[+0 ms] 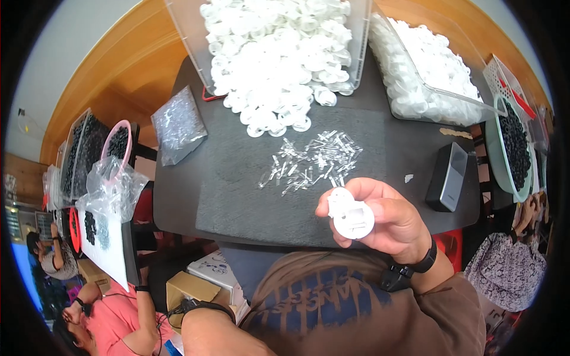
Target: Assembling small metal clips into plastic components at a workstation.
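My right hand is raised over the near edge of the dark table, thumb and fingers closed on a white round plastic part. That part has a rectangular recess in its face, and a smaller white piece shows against its upper left side; whether the two are joined I cannot tell. Beyond the hand, a loose heap of small clear plastic pieces lies on a dark grey mat. Of my left arm only the banded wrist and forearm appear at the lower edge; the hand itself is hidden.
A clear bin at the back spills white round parts onto the mat. Another full bin stands back right. A plastic bag lies left, a dark rectangular device right. A co-worker in pink is lower left.
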{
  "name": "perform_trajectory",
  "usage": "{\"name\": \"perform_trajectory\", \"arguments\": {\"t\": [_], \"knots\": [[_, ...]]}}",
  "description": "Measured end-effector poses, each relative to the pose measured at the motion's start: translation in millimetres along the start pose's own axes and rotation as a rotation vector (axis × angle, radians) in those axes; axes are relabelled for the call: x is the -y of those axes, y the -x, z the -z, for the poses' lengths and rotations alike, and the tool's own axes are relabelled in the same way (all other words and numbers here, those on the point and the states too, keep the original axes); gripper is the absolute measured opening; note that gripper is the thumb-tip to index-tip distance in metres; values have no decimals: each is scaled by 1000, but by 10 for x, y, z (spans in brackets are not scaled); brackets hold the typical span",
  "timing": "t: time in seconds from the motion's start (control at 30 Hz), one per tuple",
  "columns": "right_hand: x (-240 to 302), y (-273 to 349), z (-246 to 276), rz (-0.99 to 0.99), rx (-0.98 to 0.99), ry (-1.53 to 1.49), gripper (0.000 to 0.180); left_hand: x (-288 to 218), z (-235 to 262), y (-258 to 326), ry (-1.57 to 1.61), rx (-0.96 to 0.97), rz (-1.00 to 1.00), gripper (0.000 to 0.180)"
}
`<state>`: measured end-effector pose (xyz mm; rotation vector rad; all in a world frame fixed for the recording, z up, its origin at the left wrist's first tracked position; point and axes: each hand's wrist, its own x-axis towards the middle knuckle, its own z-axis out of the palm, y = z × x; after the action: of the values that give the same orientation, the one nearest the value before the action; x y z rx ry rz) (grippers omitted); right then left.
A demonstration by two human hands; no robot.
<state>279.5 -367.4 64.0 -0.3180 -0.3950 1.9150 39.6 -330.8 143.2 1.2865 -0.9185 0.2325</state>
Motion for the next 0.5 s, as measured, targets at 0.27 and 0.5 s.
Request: {"name": "perform_trajectory", "arguments": {"t": [0.27, 0.5], "knots": [[140, 102, 211, 146, -150, -29, 28, 161, 174, -82, 27, 48, 43, 21], [219, 129, 412, 333, -439, -302, 22, 287, 300, -102, 117, 88, 39, 19]]}}
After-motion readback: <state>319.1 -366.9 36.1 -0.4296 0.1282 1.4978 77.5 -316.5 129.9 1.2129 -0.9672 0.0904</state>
